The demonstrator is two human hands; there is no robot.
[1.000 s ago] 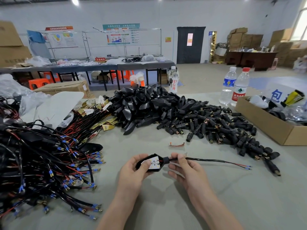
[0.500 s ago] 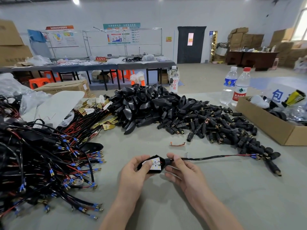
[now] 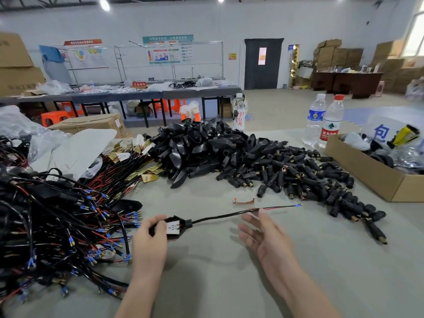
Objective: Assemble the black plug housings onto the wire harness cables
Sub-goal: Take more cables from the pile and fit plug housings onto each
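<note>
My left hand (image 3: 150,237) grips a black plug housing (image 3: 175,227) with a white insert showing inside it. From the housing a black cable (image 3: 220,217) runs right and slightly up, ending in red and black wires with a blue-tipped terminal (image 3: 297,205). My right hand (image 3: 261,235) is spread, palm toward the left, just under the cable's middle, its fingertips near the cable without gripping it. A heap of black housings (image 3: 202,148) lies behind, and a spread of small black plugs (image 3: 298,177) lies to its right.
A big tangle of wire harnesses (image 3: 57,221) fills the left side. A small copper strip (image 3: 243,201) lies beyond the cable. A cardboard box (image 3: 367,171) sits at the right, with two water bottles (image 3: 323,120) behind it. Grey tabletop (image 3: 218,283) lies in front.
My right hand has let go of the cable at the housing neck and opened, moving right. The cable's free end swung up and left off the plugs.
</note>
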